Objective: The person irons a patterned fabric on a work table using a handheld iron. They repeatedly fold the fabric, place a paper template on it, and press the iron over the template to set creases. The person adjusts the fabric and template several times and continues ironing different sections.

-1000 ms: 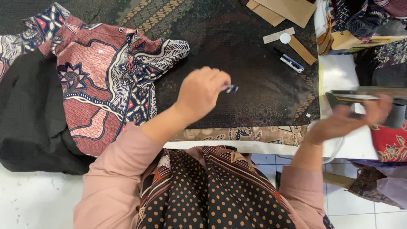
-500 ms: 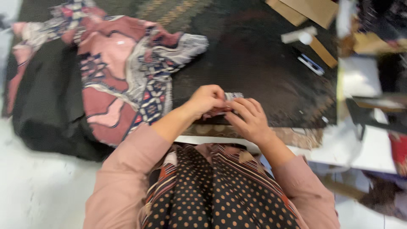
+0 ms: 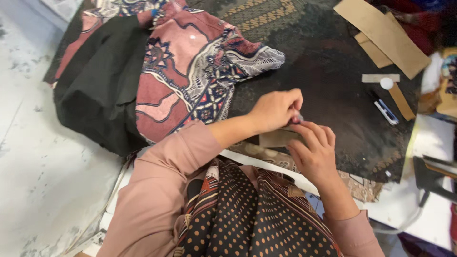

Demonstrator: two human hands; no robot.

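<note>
Your right hand [image 3: 312,154] and left hand [image 3: 276,110] pinch a small object [image 3: 296,119], possibly a clip, over a tan card piece [image 3: 278,138] at the table's [image 3: 333,62] near edge. It looks light and stiff, so grip it by the fingertips. The patterned fabric [image 3: 190,71] lies beyond.
</note>
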